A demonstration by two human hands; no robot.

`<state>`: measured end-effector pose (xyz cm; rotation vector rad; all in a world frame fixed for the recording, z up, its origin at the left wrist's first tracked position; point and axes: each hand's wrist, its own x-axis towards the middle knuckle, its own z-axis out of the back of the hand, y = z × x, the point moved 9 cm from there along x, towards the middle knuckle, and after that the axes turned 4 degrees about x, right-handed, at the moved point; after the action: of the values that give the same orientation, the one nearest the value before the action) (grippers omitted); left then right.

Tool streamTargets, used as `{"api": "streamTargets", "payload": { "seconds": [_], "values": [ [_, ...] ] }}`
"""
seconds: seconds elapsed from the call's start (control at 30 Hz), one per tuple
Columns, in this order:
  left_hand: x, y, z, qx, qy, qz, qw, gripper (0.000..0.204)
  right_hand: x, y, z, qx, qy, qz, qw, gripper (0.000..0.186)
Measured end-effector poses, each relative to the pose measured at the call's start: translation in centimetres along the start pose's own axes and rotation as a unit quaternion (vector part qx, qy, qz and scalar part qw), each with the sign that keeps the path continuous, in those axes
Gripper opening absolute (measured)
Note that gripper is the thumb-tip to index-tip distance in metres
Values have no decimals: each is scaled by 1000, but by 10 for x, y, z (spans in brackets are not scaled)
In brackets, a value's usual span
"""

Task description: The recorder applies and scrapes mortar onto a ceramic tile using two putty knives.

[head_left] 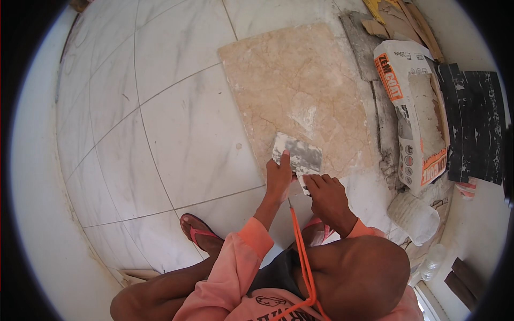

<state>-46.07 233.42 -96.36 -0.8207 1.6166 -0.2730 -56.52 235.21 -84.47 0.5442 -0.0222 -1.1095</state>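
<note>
My left hand [278,175] is closed on a flat rectangular trowel [306,155], its thumb lying on the face of the blade. White paste and grey smears cover that blade. Just to the right, my right hand [327,197] grips a small scraper whose white-coated edge [307,185] shows by the fingers, close to the trowel's lower edge; most of this tool is hidden under the hand. Both tools are above the near edge of a beige marbled tile [300,80], which carries whitish smears.
White tiles with grey veins [187,128] form the floor. At the right stand an opened paper powder bag [393,99], a black panel [474,125], a whitish plastic container [415,216] and a clear bottle [432,259]. Cardboard scraps [396,21] lie at the far right. An orange cord [302,251] hangs before me.
</note>
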Motion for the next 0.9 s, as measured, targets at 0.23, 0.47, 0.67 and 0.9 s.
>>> {"api": "streamTargets", "payload": {
  "seconds": [0.23,0.47,0.67,0.9],
  "values": [
    [0,-11,7,30,-59,-38,997,32,2,6,1,-37,-59,0,998,48],
    [-2,-17,2,5,-66,-48,997,31,7,-4,1,-28,-42,-2,999,49],
    [-1,-9,-6,-30,-43,-32,998,29,5,-13,5,-65,-41,-4,997,48],
    [1,-12,4,-7,-32,-27,999,30,3,-6,7,-57,-38,11,998,47]
  ]
}}
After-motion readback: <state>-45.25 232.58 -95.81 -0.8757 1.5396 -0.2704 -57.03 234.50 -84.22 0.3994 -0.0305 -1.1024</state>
